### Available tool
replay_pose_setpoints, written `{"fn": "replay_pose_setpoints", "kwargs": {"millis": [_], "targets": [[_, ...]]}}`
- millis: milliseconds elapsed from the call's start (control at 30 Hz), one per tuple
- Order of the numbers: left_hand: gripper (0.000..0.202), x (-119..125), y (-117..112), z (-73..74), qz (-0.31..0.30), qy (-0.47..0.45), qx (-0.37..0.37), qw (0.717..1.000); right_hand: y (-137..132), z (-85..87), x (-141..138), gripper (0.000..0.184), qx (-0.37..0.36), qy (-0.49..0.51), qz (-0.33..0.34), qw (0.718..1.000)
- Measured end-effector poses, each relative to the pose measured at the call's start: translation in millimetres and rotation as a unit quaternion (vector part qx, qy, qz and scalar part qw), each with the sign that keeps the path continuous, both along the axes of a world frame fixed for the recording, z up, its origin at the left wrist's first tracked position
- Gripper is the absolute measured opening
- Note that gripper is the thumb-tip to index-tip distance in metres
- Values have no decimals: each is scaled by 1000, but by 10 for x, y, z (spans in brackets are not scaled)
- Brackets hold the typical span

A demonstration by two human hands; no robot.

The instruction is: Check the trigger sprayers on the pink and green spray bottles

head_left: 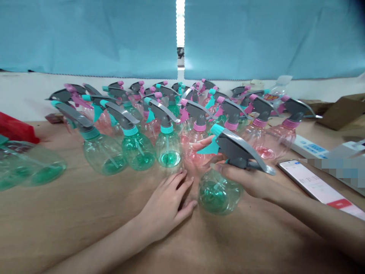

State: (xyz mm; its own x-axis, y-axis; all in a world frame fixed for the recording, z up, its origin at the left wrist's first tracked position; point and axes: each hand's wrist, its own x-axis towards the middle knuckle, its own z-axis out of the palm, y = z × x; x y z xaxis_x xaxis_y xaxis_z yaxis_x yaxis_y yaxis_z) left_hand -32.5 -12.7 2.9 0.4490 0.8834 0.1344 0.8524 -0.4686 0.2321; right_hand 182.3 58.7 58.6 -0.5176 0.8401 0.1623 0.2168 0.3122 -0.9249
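Observation:
My right hand (242, 177) is wrapped round the neck of a green spray bottle (218, 196), which tilts a little and has a grey trigger head with a turquoise nozzle. My left hand (171, 199) rests on the wooden table (94, 220), fingers stretched out, just left of that bottle and holding nothing. Beyond my left fingertips stands a green spray bottle (169, 146) with a turquoise collar. A pink spray bottle (196, 133) is partly hidden behind my right fingers.
Several more green and pink spray bottles (138, 150) stand in rows towards the wall. Other green bottles (34, 163) are at the far left, near a red bag (17, 127). At right are a phone (316, 182), a white power strip (308, 146) and a cardboard box (342, 112).

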Motion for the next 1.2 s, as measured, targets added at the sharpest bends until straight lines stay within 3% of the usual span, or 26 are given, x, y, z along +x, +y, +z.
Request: {"fn": "replay_pose_setpoints", "kwargs": {"millis": [167,333,667,900,1067,1200], "targets": [[52,-1,-5,-3,3,-3,-1,1000,-7,11,0,19,-15,-1,-13,1000],[52,-1,1,-7,1,3,0,1000,6,14,-7,12,22,3,-2,1000],[52,1,1,10,4,8,-4,1000,-32,50,-25,23,27,-7,-24,999],[52,-1,0,-16,2,-3,3,1000,-21,96,-56,39,43,20,61,997],[52,-6,-4,-9,3,-1,-3,1000,-22,53,-33,33,35,-2,16,999],[52,-11,-3,-8,2,-13,1,1000,-33,93,-61,21,41,-6,20,999]]}}
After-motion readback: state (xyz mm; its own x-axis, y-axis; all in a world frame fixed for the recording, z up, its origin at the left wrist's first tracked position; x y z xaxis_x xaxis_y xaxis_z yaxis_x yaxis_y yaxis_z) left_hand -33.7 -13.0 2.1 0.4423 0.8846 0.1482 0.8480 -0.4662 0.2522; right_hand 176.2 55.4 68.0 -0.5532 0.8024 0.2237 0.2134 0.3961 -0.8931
